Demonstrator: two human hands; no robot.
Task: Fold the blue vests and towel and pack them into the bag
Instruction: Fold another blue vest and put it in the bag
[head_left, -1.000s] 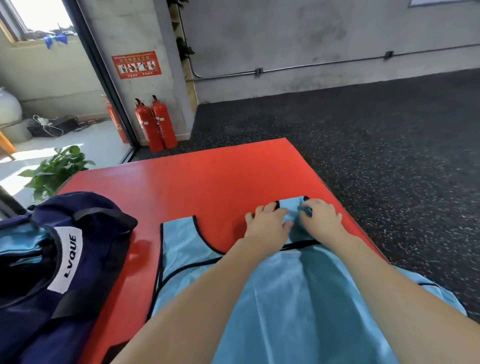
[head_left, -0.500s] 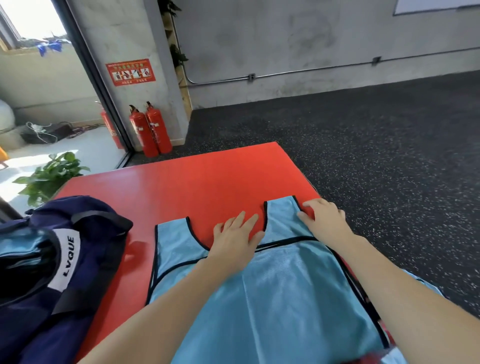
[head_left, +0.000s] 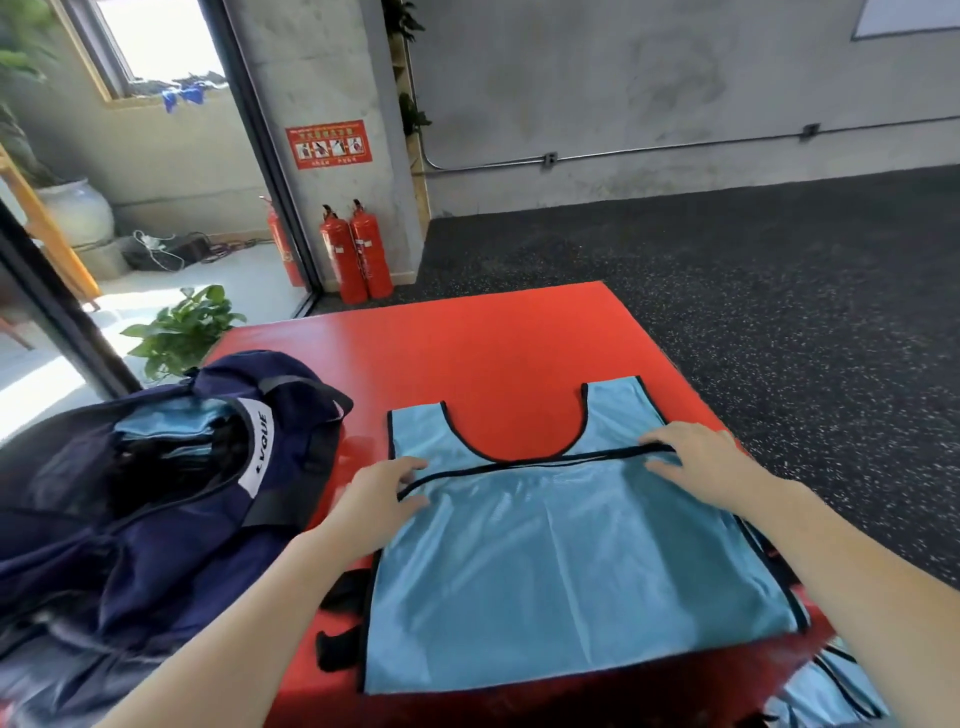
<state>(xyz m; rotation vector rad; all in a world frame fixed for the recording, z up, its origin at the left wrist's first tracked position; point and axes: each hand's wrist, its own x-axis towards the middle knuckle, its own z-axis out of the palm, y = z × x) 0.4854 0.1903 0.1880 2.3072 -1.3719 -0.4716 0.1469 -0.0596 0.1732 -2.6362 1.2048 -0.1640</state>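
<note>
A light blue mesh vest (head_left: 566, 561) with black trim lies flat on the red table (head_left: 483, 353), folded so its lower hem runs across just below the shoulder straps. My left hand (head_left: 382, 491) rests flat on the folded edge at the vest's left side. At the right end of that edge my right hand (head_left: 698, 460) presses with straight fingers. A navy bag (head_left: 150, 504) marked LVQUE stands open at the table's left, with blue fabric (head_left: 166, 423) inside. More blue fabric (head_left: 826, 691) hangs off the table's near right corner.
Two red fire extinguishers (head_left: 356, 254) stand by the wall beyond the table. A potted green plant (head_left: 182, 325) sits on the floor at the far left. Dark speckled flooring (head_left: 779, 312) surrounds the table on the right. A black strap (head_left: 337, 631) lies by the vest's left side.
Both hands have slid apart along the folded edge, left hand to the left and right hand to the right, smoothing the vest flat. The view has tilted and shifted.
</note>
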